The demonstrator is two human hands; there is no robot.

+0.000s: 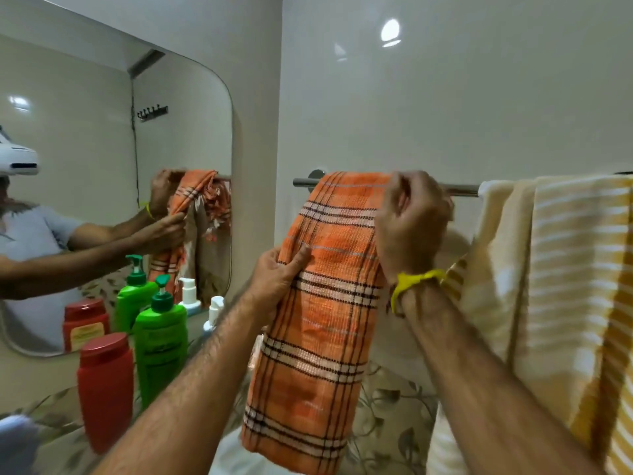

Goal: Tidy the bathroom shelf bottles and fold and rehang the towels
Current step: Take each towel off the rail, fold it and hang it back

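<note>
Orange plaid towel [318, 303] being hung over the steel towel bar [460, 189].
Its left edge is pinched by the left hand [279, 279] and its top fold by the right hand [411, 221]; hems should be evened.

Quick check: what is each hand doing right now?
Left hand: fingers and thumb pinch the left edge of the orange plaid towel.
Right hand: fingers curled, gripping the same towel's top at the towel bar.

Plaid towel [322, 296] over rail [460, 189], striped towel [561, 286] to its right, bottles [159, 341] on shelf at left
</note>
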